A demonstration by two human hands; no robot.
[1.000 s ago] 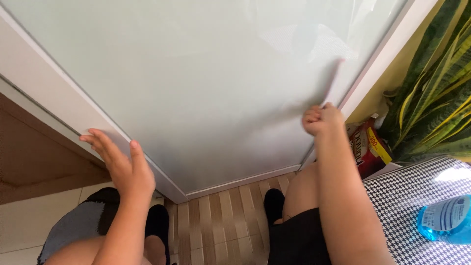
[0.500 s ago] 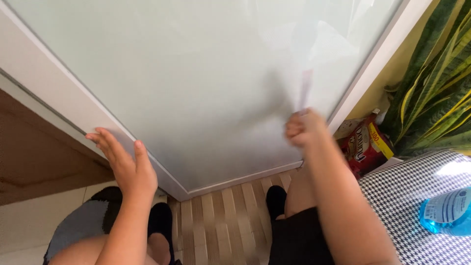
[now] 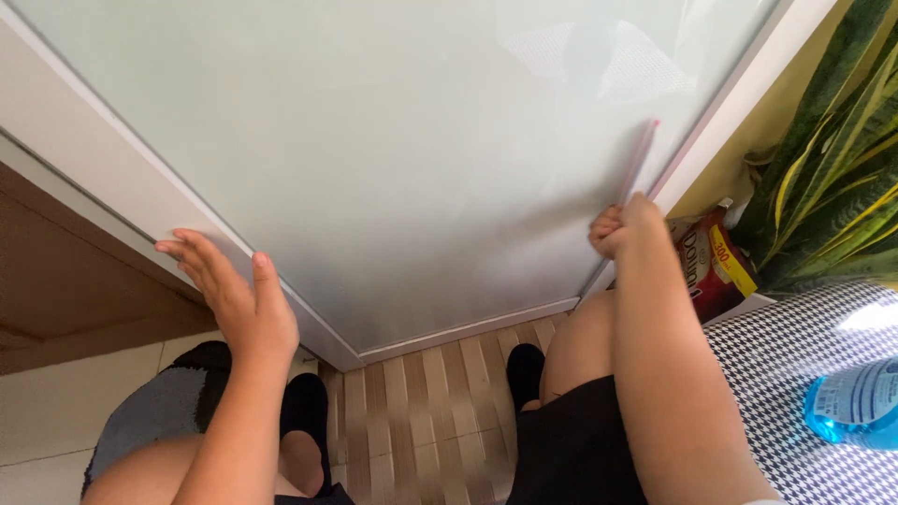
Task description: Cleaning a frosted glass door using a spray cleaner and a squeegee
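A large frosted glass door panel (image 3: 402, 140) in a white frame (image 3: 94, 178) fills the view ahead of me. My left hand (image 3: 234, 299) lies flat with fingers spread on the frame's left edge. My right hand (image 3: 622, 224) is closed low on the panel's right edge, gripping a thin pale-pink strip (image 3: 644, 159) that runs up along the glass. I cannot tell what the strip is.
A green striped plant (image 3: 832, 168) and a red packet (image 3: 711, 266) stand at the right. A blue bottle (image 3: 856, 407) lies on a houndstooth cloth (image 3: 786, 374). Below are a slatted wooden floor (image 3: 421, 402), my black shoes (image 3: 524, 369) and a grey mat (image 3: 159, 416).
My right hand slid a little left and down across the glass, then came back to the right edge. My left hand has stayed on the frame.
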